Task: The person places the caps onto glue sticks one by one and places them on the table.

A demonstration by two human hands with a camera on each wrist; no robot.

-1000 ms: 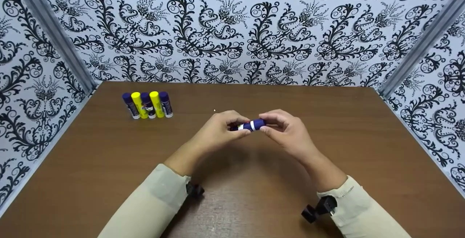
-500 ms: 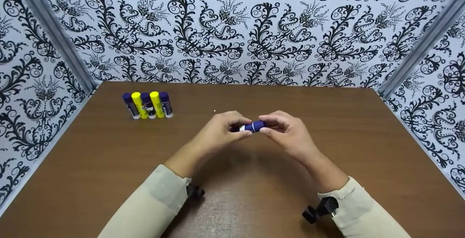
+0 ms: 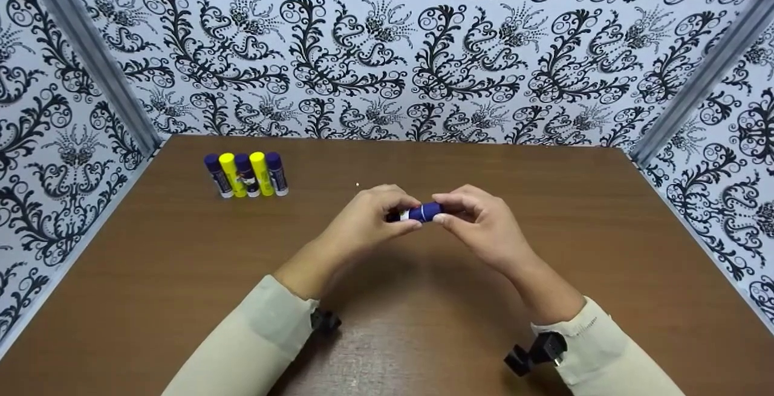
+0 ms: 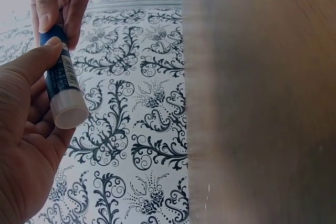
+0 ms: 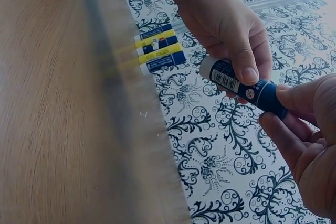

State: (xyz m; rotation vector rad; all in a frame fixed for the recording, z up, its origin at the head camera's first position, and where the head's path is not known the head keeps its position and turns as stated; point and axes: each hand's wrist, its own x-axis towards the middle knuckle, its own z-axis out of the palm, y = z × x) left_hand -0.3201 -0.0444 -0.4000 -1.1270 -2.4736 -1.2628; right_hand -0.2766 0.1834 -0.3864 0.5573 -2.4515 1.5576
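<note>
A dark blue glue stick is held in the air over the middle of the table, lying nearly level between both hands. My left hand grips its labelled body, thumb on the near side. With thumb and fingertips, my right hand pinches the blue cap at the other end. A thin pale line shows where cap and body meet. In the left wrist view the glue stick's white base sticks out past the left fingers. The right wrist view shows the barcode label on the body.
Several glue sticks, dark blue and yellow by turns, stand upright in a row at the table's back left. A tiny white speck lies behind the left hand. Patterned walls enclose the brown table at the back and sides.
The white band between the cap and the body has narrowed to a thin line as the two came closer together. Both hands have otherwise barely moved.
</note>
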